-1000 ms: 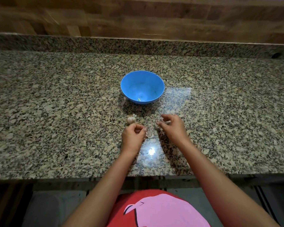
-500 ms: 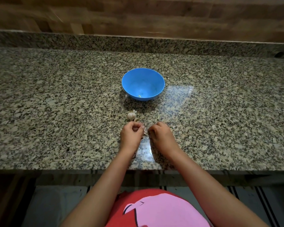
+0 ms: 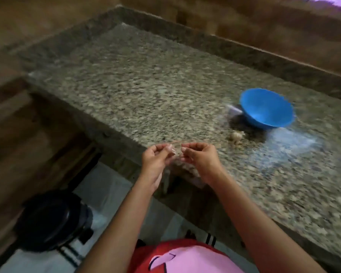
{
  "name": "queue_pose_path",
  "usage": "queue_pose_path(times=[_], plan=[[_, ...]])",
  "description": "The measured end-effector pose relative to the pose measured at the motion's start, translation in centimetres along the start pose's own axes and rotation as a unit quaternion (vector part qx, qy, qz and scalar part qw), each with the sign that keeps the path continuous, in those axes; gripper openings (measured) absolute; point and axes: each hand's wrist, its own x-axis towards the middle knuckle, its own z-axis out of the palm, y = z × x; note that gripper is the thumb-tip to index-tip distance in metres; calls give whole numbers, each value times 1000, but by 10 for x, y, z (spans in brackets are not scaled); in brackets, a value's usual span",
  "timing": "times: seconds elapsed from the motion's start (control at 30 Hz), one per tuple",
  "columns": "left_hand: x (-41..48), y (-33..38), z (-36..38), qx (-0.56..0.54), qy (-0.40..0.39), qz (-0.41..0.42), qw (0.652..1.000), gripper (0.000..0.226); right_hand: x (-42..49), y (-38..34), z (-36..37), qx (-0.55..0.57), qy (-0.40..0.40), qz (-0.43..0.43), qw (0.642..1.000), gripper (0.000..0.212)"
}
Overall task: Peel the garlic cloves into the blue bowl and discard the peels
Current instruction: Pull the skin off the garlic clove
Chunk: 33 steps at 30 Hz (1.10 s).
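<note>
While both hands, left hand (image 3: pixel 156 156) and right hand (image 3: pixel 200 154), pinch blurred peel scraps over the desk (image 3: pixel 146 91) edge, probably for discarding: grip narrow; blue bowl (image 3: pixel 267 109) far right.

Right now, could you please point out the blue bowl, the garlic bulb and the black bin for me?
blue bowl (image 3: pixel 267 109): head view, inner wall of the bowl.
garlic bulb (image 3: pixel 237 136): head view, middle of the pale bulb on the counter.
black bin (image 3: pixel 51 219): head view, its dark lid, on the floor.
</note>
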Motion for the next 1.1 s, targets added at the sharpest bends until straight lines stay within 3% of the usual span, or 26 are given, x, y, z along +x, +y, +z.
queue_pose_path(times=[0.13, 0.27, 0.43, 0.63, 0.7, 0.9, 1.0, 1.07, 1.1], plan=[[-12, 24, -102, -30, 112, 29, 993, 12, -7, 25, 101, -37, -123, 29, 991, 17], [-28, 49, -208, -28, 197, 37, 979, 7, -28, 57, 208, -76, -194, 58, 976, 17], [-40, 68, -322, -38, 289, 46, 955, 14, -44, 104, 322, -119, -247, 84, 958, 14], [-44, 61, -421, -92, 401, -30, 911, 25, -50, 152, 418, -205, -291, 104, 929, 25], [-41, 61, -445, -92, 423, -40, 901, 18, -44, 169, 442, -227, -308, 110, 917, 27], [-12, 45, -501, -100, 460, -83, 878, 10, -10, 221, 496, -319, -284, 166, 888, 23], [12, 30, -525, -84, 469, -136, 868, 7, 14, 256, 514, -329, -228, 210, 892, 38], [32, 18, -544, -77, 450, -160, 875, 33, 30, 279, 523, -326, -220, 237, 888, 34], [40, 16, -552, -74, 443, -174, 876, 29, 36, 287, 527, -331, -219, 238, 887, 31]])
